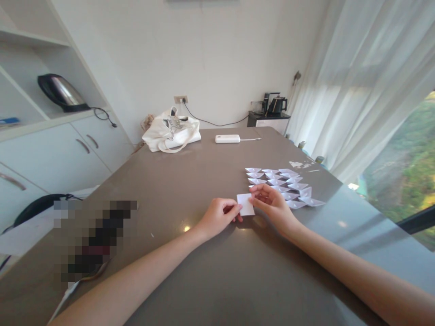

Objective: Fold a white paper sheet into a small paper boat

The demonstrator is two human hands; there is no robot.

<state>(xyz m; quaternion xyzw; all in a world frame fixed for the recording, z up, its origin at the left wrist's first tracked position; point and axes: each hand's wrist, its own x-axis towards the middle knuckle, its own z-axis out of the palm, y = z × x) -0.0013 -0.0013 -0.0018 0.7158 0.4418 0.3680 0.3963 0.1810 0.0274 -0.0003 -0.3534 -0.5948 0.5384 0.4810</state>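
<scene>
A small white square of paper (245,203) lies on the grey-brown table (190,181), pinched from both sides. My left hand (220,216) has its fingers curled and grips the paper's left edge. My right hand (272,203) pinches the paper's right edge with thumb and fingers. Just beyond my right hand, several folded white paper boats (282,183) lie in rows on the table.
A white handbag (171,131) and a white power bank (227,138) with a cable sit at the table's far end. Paper scraps (299,165) lie near the right edge. A kettle (61,93) stands on the left shelf. Curtains (356,90) hang on the right.
</scene>
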